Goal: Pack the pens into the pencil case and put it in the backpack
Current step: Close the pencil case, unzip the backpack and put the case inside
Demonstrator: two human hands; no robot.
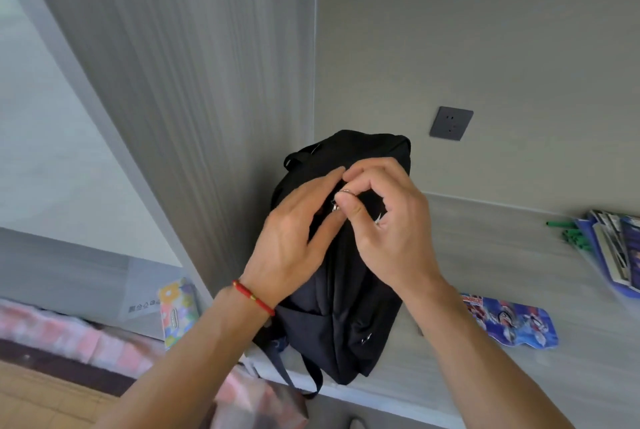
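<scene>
The black backpack (332, 307) stands upright on the counter (485, 255). The left hand (291, 241) presses flat fingers (322, 183) on it, likely steadying it while the right hand (391, 231) pinches the zipper pull (335, 207). The pencil case (512, 321) lies right of the fingers, the green pens (571, 238) farther right.

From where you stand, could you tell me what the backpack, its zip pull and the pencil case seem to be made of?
Backpack: matte black woven fabric, probably nylon or polyester; it creases softly. Zip pull: likely metal; small, silvery, glinting. Pencil case: glossy printed surface, perhaps plastic or coated fabric; the sheen leaves it open.
</scene>
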